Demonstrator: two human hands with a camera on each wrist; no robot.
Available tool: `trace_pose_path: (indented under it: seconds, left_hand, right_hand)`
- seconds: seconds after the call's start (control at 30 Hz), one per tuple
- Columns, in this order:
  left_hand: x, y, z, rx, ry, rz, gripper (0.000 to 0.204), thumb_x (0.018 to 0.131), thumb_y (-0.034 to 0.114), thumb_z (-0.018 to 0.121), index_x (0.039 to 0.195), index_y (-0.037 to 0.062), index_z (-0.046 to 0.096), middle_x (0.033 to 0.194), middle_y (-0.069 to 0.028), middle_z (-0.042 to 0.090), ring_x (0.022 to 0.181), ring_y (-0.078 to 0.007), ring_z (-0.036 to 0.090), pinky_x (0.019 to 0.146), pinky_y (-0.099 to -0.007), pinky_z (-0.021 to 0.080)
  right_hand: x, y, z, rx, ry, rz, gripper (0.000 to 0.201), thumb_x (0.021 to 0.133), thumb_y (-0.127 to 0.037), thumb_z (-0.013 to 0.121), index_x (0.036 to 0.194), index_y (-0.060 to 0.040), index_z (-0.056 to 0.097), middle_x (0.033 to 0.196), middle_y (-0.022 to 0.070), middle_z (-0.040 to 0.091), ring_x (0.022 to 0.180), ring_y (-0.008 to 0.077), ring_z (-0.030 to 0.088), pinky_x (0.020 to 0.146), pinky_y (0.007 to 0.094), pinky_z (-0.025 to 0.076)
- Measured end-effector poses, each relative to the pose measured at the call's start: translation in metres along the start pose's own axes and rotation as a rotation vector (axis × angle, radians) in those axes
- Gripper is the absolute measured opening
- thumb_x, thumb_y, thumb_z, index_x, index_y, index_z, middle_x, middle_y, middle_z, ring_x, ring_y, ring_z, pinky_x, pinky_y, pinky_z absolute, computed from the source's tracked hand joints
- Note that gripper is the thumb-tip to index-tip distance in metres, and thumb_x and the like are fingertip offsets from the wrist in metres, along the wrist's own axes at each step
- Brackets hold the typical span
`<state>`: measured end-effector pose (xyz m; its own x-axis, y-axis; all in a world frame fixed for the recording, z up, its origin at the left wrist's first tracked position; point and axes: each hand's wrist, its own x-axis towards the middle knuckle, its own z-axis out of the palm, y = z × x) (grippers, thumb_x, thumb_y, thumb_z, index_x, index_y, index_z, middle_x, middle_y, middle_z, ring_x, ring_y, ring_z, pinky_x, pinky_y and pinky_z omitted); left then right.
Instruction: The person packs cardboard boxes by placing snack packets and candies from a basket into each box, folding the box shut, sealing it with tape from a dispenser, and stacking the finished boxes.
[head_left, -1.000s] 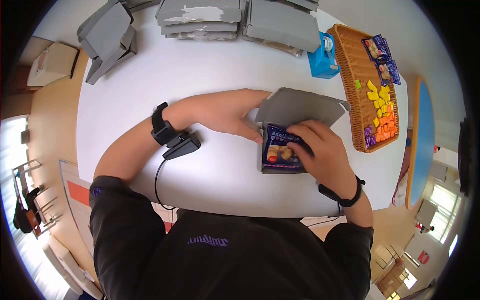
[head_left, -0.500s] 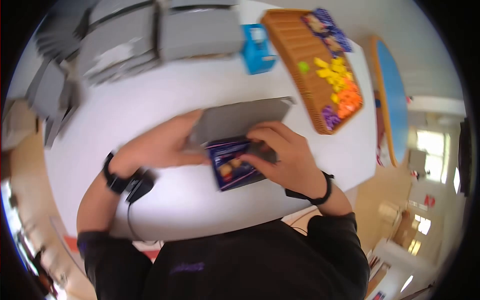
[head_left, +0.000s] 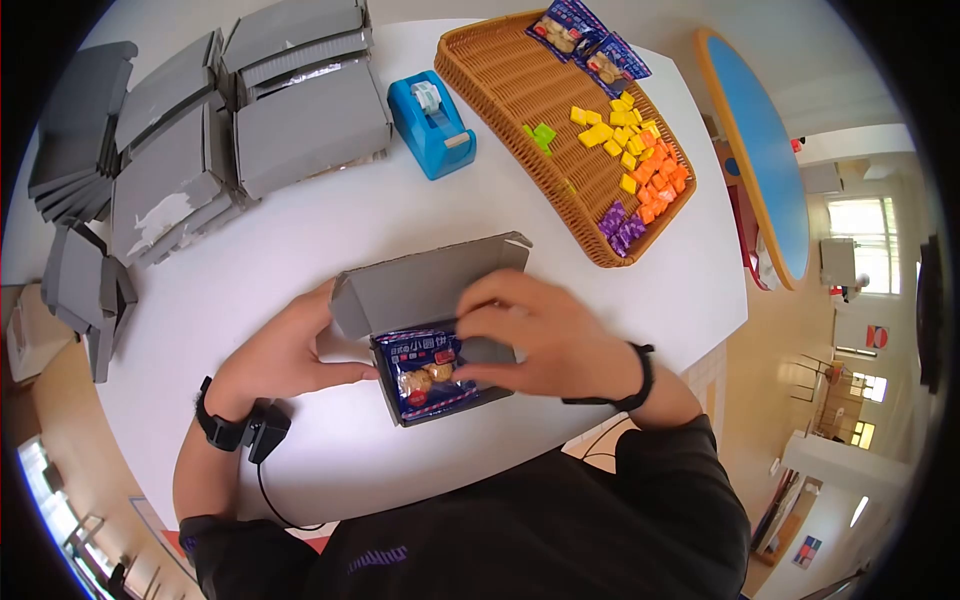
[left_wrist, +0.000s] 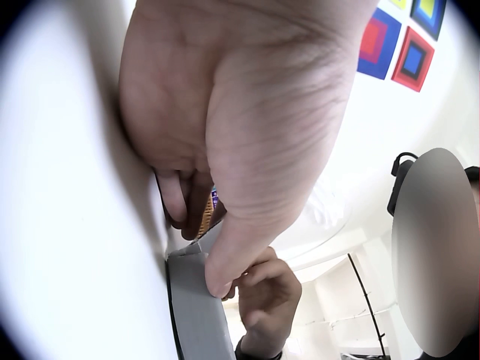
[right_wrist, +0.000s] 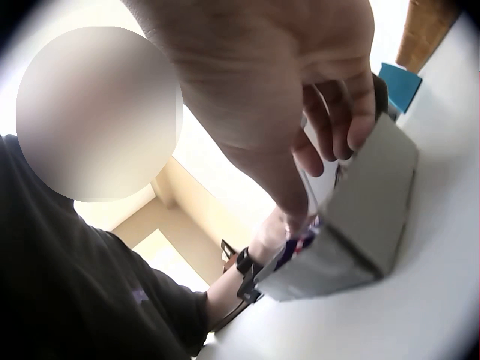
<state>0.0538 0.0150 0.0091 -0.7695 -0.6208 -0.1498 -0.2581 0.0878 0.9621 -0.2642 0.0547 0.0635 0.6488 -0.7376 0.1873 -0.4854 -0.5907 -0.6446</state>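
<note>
A small grey cardboard box point(head_left: 490, 350) stands with its lid point(head_left: 430, 285) raised at the back. Inside its left part lies a dark blue snack packet point(head_left: 425, 375) picturing round biscuits. My left hand point(head_left: 290, 350) holds the box's left side, thumb point(left_wrist: 229, 262) at the wall's edge and fingers behind the lid. Over the right part hovers my right hand point(head_left: 545, 340), its fingers spread and loosely bent. In the right wrist view, the right thumb point(right_wrist: 292, 199) reaches the packet's edge while the other fingers hang over the box; nothing shows gripped between them.
At the right, a wicker basket point(head_left: 500, 95) holds two blue packets point(head_left: 590, 45) and small yellow, orange point(head_left: 660, 180), purple and green pieces. A blue tape dispenser point(head_left: 432, 125) stands beside it. Stacked grey boxes point(head_left: 310, 125) fill the back left.
The head view has swung, shifting everything leftward in the picture. My right hand has eased off the packet toward the box's right part. The left hand stays at the box's left side.
</note>
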Motion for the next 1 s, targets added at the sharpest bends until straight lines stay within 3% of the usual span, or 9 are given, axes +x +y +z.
trace_pose_path:
  seconds: [0.17, 0.23, 0.33, 0.4, 0.5, 0.63, 0.73, 0.87, 1.0]
  left_hand:
    - [0.001, -0.002, -0.001, 0.018, 0.005, 0.094, 0.095, 0.081, 0.016, 0.095, 0.160, -0.0002, 0.045, 0.152, -0.0200, 0.060, 0.138, -0.0297, 0.056, 0.114, -0.0384, 0.045]
    - [0.000, 0.000, -0.001, -0.004, -0.001, 0.004, 0.096, 0.082, 0.018, 0.095, 0.161, -0.0011, 0.044, 0.152, -0.0211, 0.059, 0.139, -0.0306, 0.056, 0.113, -0.0381, 0.045]
    - [0.001, -0.006, -0.001, 0.025, -0.004, 0.040, 0.096, 0.083, 0.019, 0.094, 0.161, -0.0021, 0.043, 0.153, -0.0221, 0.057, 0.140, -0.0329, 0.055, 0.113, -0.0389, 0.046]
    - [0.001, -0.004, -0.001, 0.022, 0.004, 0.047, 0.096, 0.083, 0.020, 0.094, 0.161, -0.0024, 0.043, 0.154, -0.0227, 0.057, 0.140, -0.0343, 0.055, 0.113, -0.0388, 0.045]
    - [0.001, -0.002, 0.000, 0.001, 0.003, 0.044, 0.095, 0.084, 0.021, 0.093, 0.161, -0.0031, 0.043, 0.155, -0.0238, 0.055, 0.141, -0.0371, 0.054, 0.116, -0.0394, 0.044]
    - [0.000, -0.009, -0.001, 0.122, 0.010, 0.109, 0.091, 0.087, 0.022, 0.091, 0.160, -0.0045, 0.044, 0.156, -0.0258, 0.054, 0.143, -0.0405, 0.053, 0.121, -0.0425, 0.041]
    - [-0.001, -0.001, -0.002, 0.150, 0.047, 0.164, 0.087, 0.088, 0.021, 0.090, 0.159, -0.0039, 0.046, 0.156, -0.0259, 0.054, 0.144, -0.0412, 0.053, 0.122, -0.0446, 0.041]
    - [0.001, 0.001, -0.001, 0.042, 0.024, 0.128, 0.080, 0.088, 0.018, 0.089, 0.155, -0.0015, 0.051, 0.156, -0.0231, 0.056, 0.143, -0.0400, 0.053, 0.121, -0.0440, 0.042]
    - [0.002, -0.001, 0.000, 0.030, 0.018, 0.140, 0.081, 0.086, 0.015, 0.090, 0.155, -0.0016, 0.052, 0.157, -0.0223, 0.056, 0.144, -0.0389, 0.053, 0.121, -0.0442, 0.042]
  right_hand:
    - [-0.006, 0.056, -0.079, -0.100, 0.422, 0.201, 0.020, 0.091, -0.009, 0.084, 0.109, -0.0055, 0.074, 0.103, 0.0050, 0.074, 0.094, 0.0144, 0.070, 0.078, 0.0289, 0.055]
    - [-0.002, 0.086, -0.101, -0.170, 0.362, 0.424, 0.029, 0.096, -0.008, 0.077, 0.125, -0.0035, 0.073, 0.121, 0.0099, 0.075, 0.108, 0.0237, 0.071, 0.092, 0.0339, 0.057]
    - [-0.015, 0.141, -0.107, -0.640, 0.055, 0.274, 0.040, 0.100, -0.007, 0.070, 0.140, -0.0037, 0.067, 0.145, 0.0138, 0.068, 0.127, 0.0328, 0.065, 0.111, 0.0411, 0.052]
    - [-0.012, 0.146, -0.111, -0.495, 0.021, 0.349, 0.045, 0.101, -0.007, 0.067, 0.146, -0.0044, 0.064, 0.159, 0.0150, 0.058, 0.142, 0.0363, 0.056, 0.123, 0.0454, 0.042]
    - [-0.013, 0.139, -0.106, -0.389, 0.124, 0.476, 0.039, 0.100, -0.007, 0.069, 0.139, -0.0029, 0.069, 0.150, 0.0148, 0.065, 0.137, 0.0355, 0.061, 0.119, 0.0421, 0.046]
    - [-0.016, 0.117, -0.112, -0.393, 0.212, 0.353, 0.028, 0.098, -0.004, 0.071, 0.126, 0.0009, 0.074, 0.138, 0.0144, 0.073, 0.126, 0.0317, 0.069, 0.111, 0.0371, 0.051]
    - [-0.017, 0.061, -0.112, 0.008, 0.285, 0.348, 0.032, 0.095, 0.006, 0.070, 0.125, 0.0013, 0.076, 0.138, 0.0174, 0.072, 0.119, 0.0251, 0.071, 0.103, 0.0363, 0.055]
    - [-0.019, 0.000, -0.085, 0.285, -0.212, 0.082, 0.036, 0.087, 0.001, 0.079, 0.122, -0.0023, 0.076, 0.147, 0.0157, 0.068, 0.122, 0.0329, 0.069, 0.102, 0.0422, 0.055]
    - [-0.018, -0.012, -0.034, 0.126, -0.276, 0.042, 0.039, 0.086, -0.006, 0.083, 0.123, -0.0030, 0.074, 0.142, 0.0144, 0.069, 0.119, 0.0341, 0.069, 0.099, 0.0422, 0.057]
